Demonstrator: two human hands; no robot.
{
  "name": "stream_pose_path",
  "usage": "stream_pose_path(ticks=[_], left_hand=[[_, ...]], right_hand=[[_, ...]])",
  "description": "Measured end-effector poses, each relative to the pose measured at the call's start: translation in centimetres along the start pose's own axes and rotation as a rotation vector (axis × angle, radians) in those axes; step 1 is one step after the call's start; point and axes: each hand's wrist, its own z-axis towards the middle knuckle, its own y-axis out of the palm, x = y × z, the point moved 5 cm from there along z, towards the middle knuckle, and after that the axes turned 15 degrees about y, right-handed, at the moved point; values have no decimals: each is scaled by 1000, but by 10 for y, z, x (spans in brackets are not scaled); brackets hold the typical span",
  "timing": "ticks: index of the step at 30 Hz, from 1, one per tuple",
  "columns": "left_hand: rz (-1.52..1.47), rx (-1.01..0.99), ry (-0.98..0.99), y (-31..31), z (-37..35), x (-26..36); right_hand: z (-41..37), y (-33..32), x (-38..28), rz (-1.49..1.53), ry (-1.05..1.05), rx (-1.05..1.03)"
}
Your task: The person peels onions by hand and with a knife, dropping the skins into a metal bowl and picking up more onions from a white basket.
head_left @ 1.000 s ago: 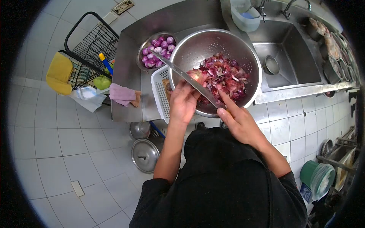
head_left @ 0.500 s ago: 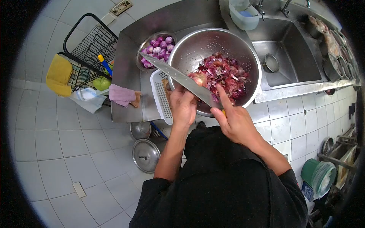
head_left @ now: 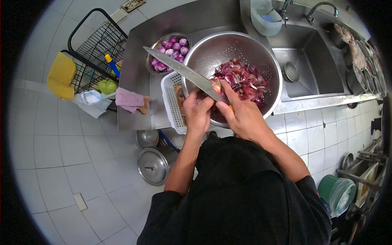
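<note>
My right hand (head_left: pixel 241 116) grips a long knife (head_left: pixel 179 71) whose blade points up and left across the counter. My left hand (head_left: pixel 197 111) holds a small red onion (head_left: pixel 216 85) against the blade, just over the near rim of a large steel colander (head_left: pixel 204 53). The colander holds a heap of purple onion skins (head_left: pixel 243 81). Behind the knife tip stands a small steel bowl of peeled red onions (head_left: pixel 169 51).
A white plastic basket (head_left: pixel 171 102) sits under the colander on the steel counter (head_left: pixel 136 81). A pink cloth (head_left: pixel 130 100) lies at the counter's left. The sink (head_left: pixel 310 61) is to the right. Pots and a lid (head_left: pixel 153 165) stand on the floor, a wire rack (head_left: pixel 94 53) at left.
The knife has swung so its tip points further left and up. My right hand has slid left and closed in toward my left hand and the onion.
</note>
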Motion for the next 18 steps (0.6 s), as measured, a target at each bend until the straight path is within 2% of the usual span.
stream_pose_path(ticks=[4, 7, 12, 16, 18], left_hand=[[-89, -12, 22, 0, -4, 0], [-44, -33, 34, -1, -4, 0], [-114, -50, -87, -15, 4, 5], [-109, 38, -175, -2, 7, 8], [54, 45, -149, 0, 10, 5]], right_hand=[[13, 7, 5, -69, -33, 18], [15, 0, 0, -61, 74, -91], [30, 5, 20, 468, 216, -262], [34, 3, 21, 404, 237, -244], [33, 3, 21, 393, 232, -241]])
